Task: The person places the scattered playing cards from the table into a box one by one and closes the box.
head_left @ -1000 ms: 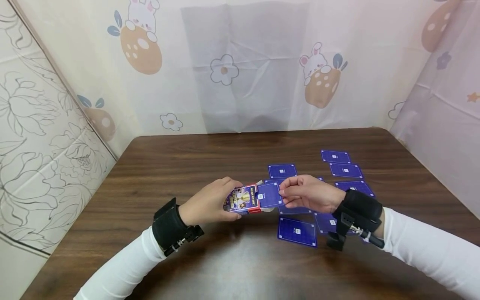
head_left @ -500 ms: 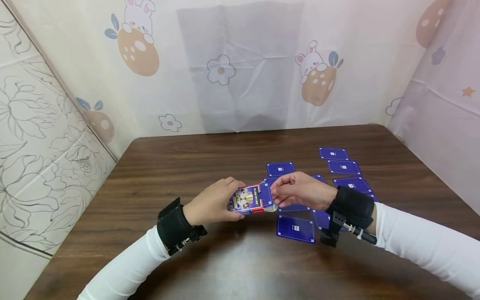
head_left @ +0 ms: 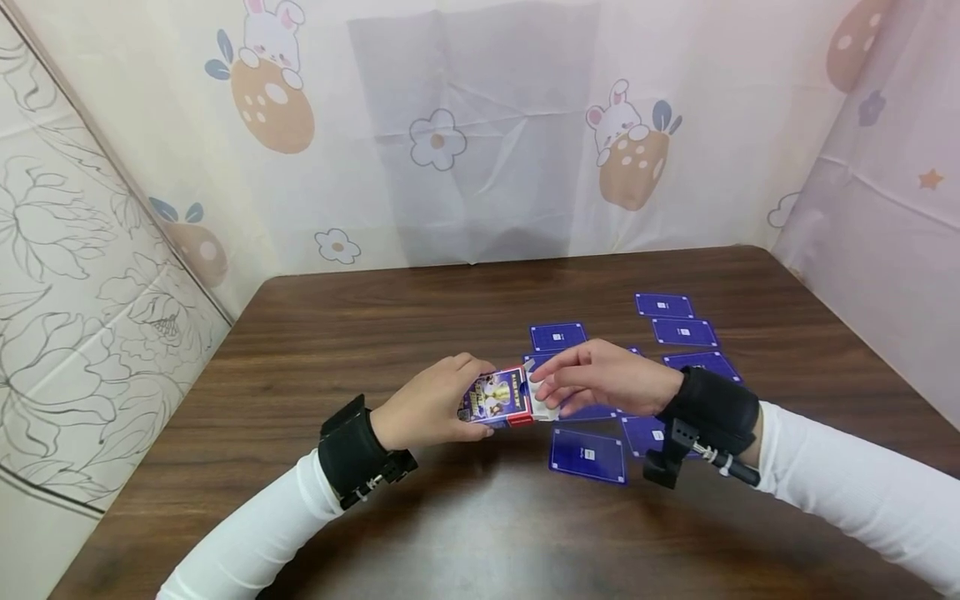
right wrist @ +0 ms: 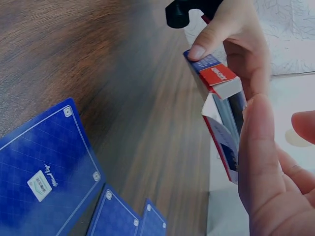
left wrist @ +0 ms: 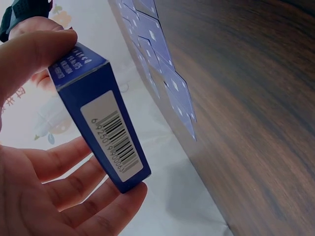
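My left hand (head_left: 431, 402) grips a small blue-and-red playing card box (head_left: 495, 396) above the table, thumb on one side and fingers on the other. Its barcode end (left wrist: 115, 135) faces the left wrist camera. At the opposite end the box is open with white flaps (right wrist: 216, 118) sticking out, and the edges of cards (right wrist: 226, 110) show inside. My right hand (head_left: 611, 379) is at this open end, its thumb apart from the other fingers and nothing pinched between them. Whether a fingertip touches the flap or the cards is hard to tell.
Several blue-backed cards lie face down right of the box, among them a near card (head_left: 588, 455) and a far card (head_left: 665, 305); some overlap. They rest on a dark wood table (head_left: 360, 317). A patterned cloth (head_left: 480, 125) hangs behind.
A blue card that my right hand held half out of the box has slid left into it. My right fingers have since loosened. The left hand has kept its grip, shifting slightly right.
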Tool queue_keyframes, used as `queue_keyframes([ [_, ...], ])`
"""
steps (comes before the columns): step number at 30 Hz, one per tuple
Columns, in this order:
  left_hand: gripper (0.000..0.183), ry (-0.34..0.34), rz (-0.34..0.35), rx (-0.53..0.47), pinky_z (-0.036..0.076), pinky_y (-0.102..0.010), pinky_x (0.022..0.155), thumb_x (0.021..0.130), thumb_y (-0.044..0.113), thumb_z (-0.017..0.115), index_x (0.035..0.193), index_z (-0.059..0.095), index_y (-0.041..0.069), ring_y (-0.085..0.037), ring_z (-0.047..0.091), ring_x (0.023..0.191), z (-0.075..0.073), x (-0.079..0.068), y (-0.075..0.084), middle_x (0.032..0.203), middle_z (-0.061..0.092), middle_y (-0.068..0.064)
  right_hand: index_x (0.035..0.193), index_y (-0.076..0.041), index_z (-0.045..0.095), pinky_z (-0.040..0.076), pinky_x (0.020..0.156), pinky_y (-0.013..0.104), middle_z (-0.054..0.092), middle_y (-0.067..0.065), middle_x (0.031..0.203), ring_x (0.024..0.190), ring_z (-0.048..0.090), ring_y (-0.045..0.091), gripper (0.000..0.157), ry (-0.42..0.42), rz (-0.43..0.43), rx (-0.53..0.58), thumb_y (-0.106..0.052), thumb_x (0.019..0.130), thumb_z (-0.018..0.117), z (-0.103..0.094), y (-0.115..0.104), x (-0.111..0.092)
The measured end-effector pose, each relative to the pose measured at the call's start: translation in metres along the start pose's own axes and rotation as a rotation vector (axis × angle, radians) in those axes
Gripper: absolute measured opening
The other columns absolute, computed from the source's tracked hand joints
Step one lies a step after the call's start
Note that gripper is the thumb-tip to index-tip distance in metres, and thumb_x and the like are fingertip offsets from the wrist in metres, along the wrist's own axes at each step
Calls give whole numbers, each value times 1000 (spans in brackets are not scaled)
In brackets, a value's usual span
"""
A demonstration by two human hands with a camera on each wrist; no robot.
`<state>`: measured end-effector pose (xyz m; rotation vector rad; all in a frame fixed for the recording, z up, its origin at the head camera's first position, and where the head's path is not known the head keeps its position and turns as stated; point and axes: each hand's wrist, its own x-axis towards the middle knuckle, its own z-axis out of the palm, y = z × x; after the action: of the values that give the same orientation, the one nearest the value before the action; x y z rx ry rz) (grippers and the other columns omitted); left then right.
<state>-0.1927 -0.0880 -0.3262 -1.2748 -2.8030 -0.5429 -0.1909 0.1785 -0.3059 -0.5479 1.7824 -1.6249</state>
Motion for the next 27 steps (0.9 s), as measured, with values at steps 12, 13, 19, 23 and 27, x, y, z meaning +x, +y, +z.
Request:
queue_keyframes([
  [12, 68, 44, -10, -10, 41, -26, 77, 69, 40, 74, 123, 46, 9, -9, 44, 89, -2, -8, -7, 108, 51, 0, 112, 7, 52, 46, 80, 42, 60, 18, 102, 93, 58, 30, 31, 153, -44, -260, -15, 90, 56, -18, -13, -15],
  [13, 68, 52, -10, -12, 41, -25, 76, 69, 40, 75, 123, 46, 9, -9, 44, 89, -3, -9, -8, 108, 51, 0, 111, 6, 53, 46, 79, 42, 61, 17, 101, 92, 58, 29, 30, 154, -50, -299, -15, 90, 56, -20, -14, -15],
  [19, 68, 70, -13, -28, 42, -26, 77, 69, 38, 75, 122, 46, 7, -10, 45, 89, -9, -14, -8, 108, 51, -1, 105, -5, 59, 48, 76, 33, 63, 4, 96, 86, 58, 19, 21, 186, -135, -712, -15, 87, 61, -40, -11, -17],
  [23, 68, 57, -19, -37, 42, -25, 78, 69, 39, 75, 122, 46, 8, -9, 45, 90, -8, -17, -8, 108, 51, -1, 104, -7, 60, 47, 77, 35, 63, 3, 96, 89, 58, 18, 21, 247, -132, -1000, -11, 84, 63, -58, -1, -18],
  [27, 69, 54, -19, -33, 42, -25, 78, 69, 39, 75, 123, 45, 8, -9, 44, 90, -7, -18, -8, 107, 51, -1, 106, -3, 59, 47, 78, 41, 62, 10, 99, 91, 57, 24, 25, 259, -60, -1127, -9, 82, 64, -75, 11, -19],
])
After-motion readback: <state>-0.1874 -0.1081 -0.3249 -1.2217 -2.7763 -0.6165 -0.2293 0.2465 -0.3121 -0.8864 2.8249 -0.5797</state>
